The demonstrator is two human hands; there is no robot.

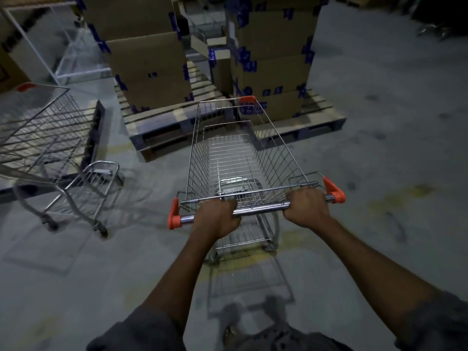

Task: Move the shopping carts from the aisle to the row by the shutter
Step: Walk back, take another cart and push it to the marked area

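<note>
Well left of the grip a second cart [48,138] waits unmoved, while the left hand [217,219] and right hand [307,207] clamp the handle [260,207] of an empty cart [243,153] facing boxes [273,57], no shutter visible.

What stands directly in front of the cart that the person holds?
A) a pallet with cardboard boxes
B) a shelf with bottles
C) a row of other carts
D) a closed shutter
A: beyond the front of the cart, whose handle both hands grip, a wooden pallet carries stacked boxes.
</note>
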